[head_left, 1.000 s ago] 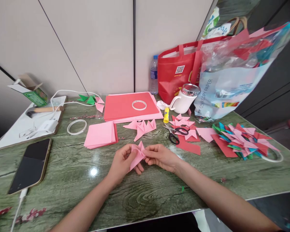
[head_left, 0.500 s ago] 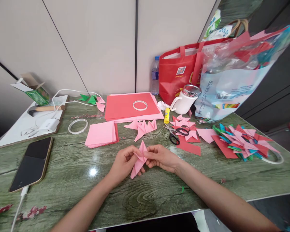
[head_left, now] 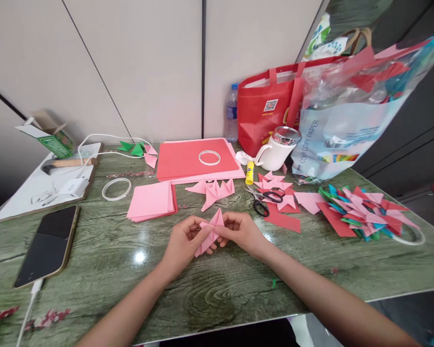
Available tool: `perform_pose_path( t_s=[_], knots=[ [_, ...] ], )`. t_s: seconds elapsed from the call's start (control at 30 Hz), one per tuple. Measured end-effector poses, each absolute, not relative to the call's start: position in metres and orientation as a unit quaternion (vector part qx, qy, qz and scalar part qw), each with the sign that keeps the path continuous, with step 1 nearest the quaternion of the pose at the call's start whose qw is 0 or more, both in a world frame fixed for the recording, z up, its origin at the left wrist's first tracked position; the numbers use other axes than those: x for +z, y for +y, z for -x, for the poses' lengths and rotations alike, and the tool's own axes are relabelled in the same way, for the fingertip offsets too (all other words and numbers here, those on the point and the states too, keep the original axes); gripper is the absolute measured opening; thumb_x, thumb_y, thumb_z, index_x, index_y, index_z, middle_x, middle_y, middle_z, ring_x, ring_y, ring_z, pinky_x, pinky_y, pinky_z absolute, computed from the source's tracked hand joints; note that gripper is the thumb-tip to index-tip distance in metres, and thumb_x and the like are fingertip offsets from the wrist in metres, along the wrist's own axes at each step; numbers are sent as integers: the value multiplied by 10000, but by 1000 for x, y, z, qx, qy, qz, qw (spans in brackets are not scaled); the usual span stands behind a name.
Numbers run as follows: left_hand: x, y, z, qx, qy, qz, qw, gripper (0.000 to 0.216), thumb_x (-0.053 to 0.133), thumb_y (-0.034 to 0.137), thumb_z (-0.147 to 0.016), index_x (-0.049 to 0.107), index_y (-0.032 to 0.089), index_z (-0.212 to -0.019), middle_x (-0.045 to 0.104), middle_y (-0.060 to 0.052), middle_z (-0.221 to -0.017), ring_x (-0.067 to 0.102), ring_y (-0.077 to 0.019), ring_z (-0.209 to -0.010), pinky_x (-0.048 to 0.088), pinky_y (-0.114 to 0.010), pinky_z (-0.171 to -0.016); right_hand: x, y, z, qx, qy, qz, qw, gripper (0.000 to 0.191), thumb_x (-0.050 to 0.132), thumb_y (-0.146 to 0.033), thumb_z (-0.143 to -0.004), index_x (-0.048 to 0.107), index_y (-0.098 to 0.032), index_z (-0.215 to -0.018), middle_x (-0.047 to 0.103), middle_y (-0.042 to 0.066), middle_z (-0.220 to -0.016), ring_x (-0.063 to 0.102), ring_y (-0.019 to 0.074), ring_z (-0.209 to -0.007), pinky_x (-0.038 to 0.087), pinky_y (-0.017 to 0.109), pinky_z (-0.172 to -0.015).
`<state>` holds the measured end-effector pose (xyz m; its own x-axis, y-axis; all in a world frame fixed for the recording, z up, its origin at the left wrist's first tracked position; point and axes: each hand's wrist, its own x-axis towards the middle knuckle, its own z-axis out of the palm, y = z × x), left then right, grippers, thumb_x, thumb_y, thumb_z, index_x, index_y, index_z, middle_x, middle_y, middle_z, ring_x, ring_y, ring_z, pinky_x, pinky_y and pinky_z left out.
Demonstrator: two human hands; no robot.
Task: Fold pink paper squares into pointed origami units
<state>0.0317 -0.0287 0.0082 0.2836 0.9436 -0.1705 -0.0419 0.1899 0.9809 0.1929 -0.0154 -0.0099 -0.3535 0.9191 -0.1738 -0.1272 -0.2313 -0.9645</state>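
Note:
Both hands pinch one folded pink paper piece (head_left: 210, 232) just above the green wood-grain table (head_left: 217, 294). My left hand (head_left: 183, 243) grips its left side with curled fingers. My right hand (head_left: 240, 232) grips its right side, thumb and fingers pressed on the folds. Behind the hands lie a stack of pink paper squares (head_left: 152, 201) and several folded pink pieces (head_left: 214, 189).
A red paper stack (head_left: 193, 161) carries a tape ring (head_left: 209, 157). Scissors (head_left: 261, 200), a glue stick (head_left: 249, 172), a white mug (head_left: 278, 148), a pile of coloured folded pieces (head_left: 361, 212), red and plastic bags, a bottle sit right. A phone (head_left: 47, 246), another tape ring (head_left: 116, 188), a charger lie left.
The pink piece has turned in my hands, its pointed tip now leaning right and lower. My right hand has closed in toward the left hand.

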Motion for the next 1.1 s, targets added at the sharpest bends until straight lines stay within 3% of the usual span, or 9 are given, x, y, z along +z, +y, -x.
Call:
perform_pose_path(
  t_s=[0.2, 0.4, 0.7, 0.87, 1.1],
  knots=[
    [9, -29, -31, 410, 464, -521, 588, 199, 646, 310, -740, 553, 140, -695, 639, -5, -553, 607, -126, -494, 482, -212, -482, -7, -17, -191, 638, -511, 428, 386, 287, 727, -391, -632, 590, -145, -688, 609, -23, -521, 580, 100, -454, 480, 202, -448],
    [10, -29, -32, 397, 467, -474, 632, 234, 614, 370, -758, 535, 150, -747, 641, -4, -561, 608, -141, -454, 497, -238, -428, -9, -15, -193, 651, -495, 430, 382, 286, 729, -387, -635, 594, -136, -659, 617, -19, -521, 580, 85, -444, 489, 187, -450],
    [8, -26, -30, 402, 473, -459, 636, 266, 699, 328, -686, 562, 130, -797, 642, -11, -552, 583, -119, -444, 472, -212, -428, -12, -14, -195, 699, -428, 412, 397, 281, 791, -289, -565, 646, -117, -734, 682, 9, -623, 647, 109, -556, 547, 203, -545],
    [5, -24, -29, 393, 469, -465, 640, 243, 706, 300, -682, 587, 115, -787, 615, -3, -540, 521, -83, -430, 404, -181, -423, -14, -12, -198, 730, -389, 413, 381, 274, 792, -274, -574, 670, -96, -743, 699, 42, -660, 669, 117, -598, 562, 198, -588],
    [2, -23, -27, 385, 464, -483, 635, 263, 689, 336, -695, 584, 116, -793, 609, 1, -526, 517, -83, -403, 409, -184, -410, -17, -11, -200, 746, -368, 416, 368, 279, 796, -281, -578, 683, -85, -741, 707, 71, -666, 685, 144, -623, 574, 211, -603]
  ],
)
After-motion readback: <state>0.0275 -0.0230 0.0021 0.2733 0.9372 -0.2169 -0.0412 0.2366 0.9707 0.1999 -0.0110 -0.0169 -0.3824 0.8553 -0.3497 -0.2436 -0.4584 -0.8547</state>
